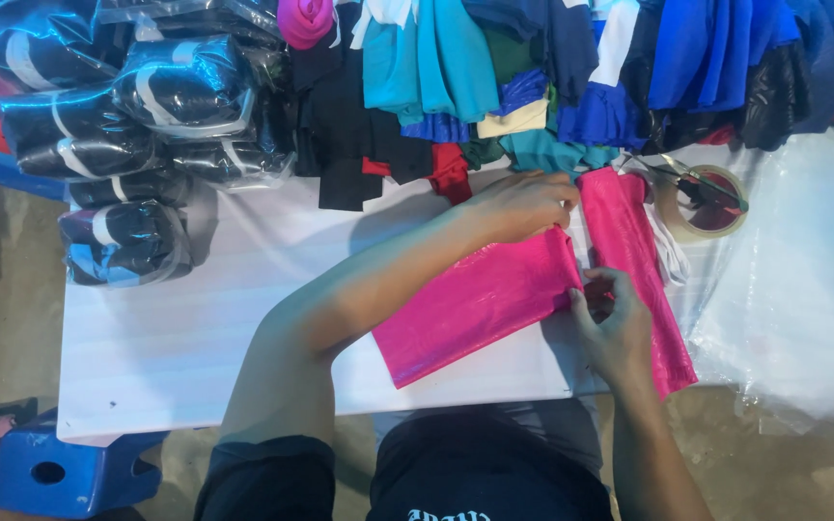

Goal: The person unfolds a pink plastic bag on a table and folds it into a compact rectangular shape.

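The left hand (pixel 523 205) is pinching the upper edge of a pink folded garment (pixel 480 304) lying on the white surface (pixel 176 328), its grip clamped on the fabric. The right hand (pixel 615 323) is pressing the lower edge, fingers closed on it. Beside it a second pink piece (pixel 629 241) is lying. Clear plastic bags (pixel 127 145) holding dark garments are sitting stacked at the far left, near a tape roll (pixel 702 203).

Bare table (pixel 195 318) left; garment pile (pixel 494 77) blocks behind.
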